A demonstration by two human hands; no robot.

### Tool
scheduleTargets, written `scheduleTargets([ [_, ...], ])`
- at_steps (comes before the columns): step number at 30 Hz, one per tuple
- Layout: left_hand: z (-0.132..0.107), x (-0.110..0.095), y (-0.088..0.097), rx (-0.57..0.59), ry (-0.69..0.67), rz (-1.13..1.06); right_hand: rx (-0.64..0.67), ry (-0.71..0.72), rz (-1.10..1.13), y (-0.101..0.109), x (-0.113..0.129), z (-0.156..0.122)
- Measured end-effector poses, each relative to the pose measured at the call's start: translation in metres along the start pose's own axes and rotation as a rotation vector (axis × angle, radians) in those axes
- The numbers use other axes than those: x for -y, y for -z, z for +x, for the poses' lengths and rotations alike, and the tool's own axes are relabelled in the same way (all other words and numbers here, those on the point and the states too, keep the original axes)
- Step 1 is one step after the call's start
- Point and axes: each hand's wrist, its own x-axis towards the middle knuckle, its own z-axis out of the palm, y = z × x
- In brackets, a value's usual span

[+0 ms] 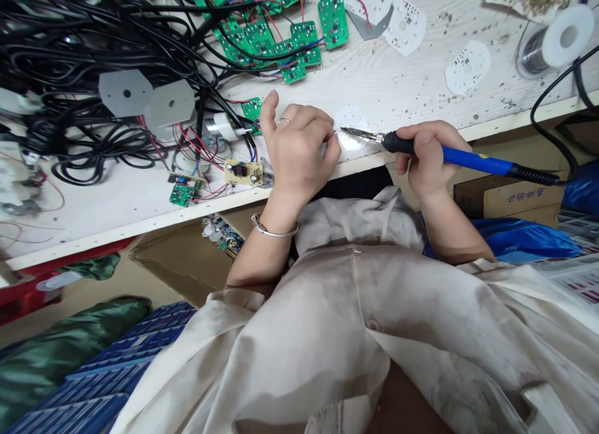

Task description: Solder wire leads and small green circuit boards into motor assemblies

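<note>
Pale wooden worktop carries a tangle of black cables and a cluster of green circuit boards. At its near edge the right hand is clamped around a blue-handled soldering iron, tip over a round white board. The left hand curls beside that board; what it grips I cannot tell.

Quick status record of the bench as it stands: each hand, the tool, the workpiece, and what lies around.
left hand: fingers curled at the edge of the white round board; grip hidden
right hand: closed on the soldering iron, blue handle
iron tip: over the white round board; contact unclear
workpiece place: front edge of the bench
behind: green circuit boards
left side: black cables
far right: solder spool
</note>
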Motion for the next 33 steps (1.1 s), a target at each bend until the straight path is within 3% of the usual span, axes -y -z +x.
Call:
scheduleTargets([
  [11,0.0004,-0.0001,-0.0027,-0.024,-0.011,0.048,0.039,0.111,0.122,-0.0026,0.0061,0.0048],
  [18,0.0000,-0.0011,-0.0013,-0.023,-0.019,0.042,0.117,0.033,0.030,0.0016,0.0069,0.0057],
  [26,-0.0002,-0.0004,0.0007,-0.034,-0.045,0.045,-0.096,0.097,0.182,-0.0037,0.0039,0.0002],
  [30,-0.0003,-0.0009,0.0009,-0.020,-0.072,0.100,0.094,0.065,-0.047,0.0016,0.0088,-0.0033],
  [33,-0.0030,-0.0058,-0.0019,-0.053,-0.078,0.162,0.230,0.192,-0.242,0.0034,0.0073,-0.0015],
])
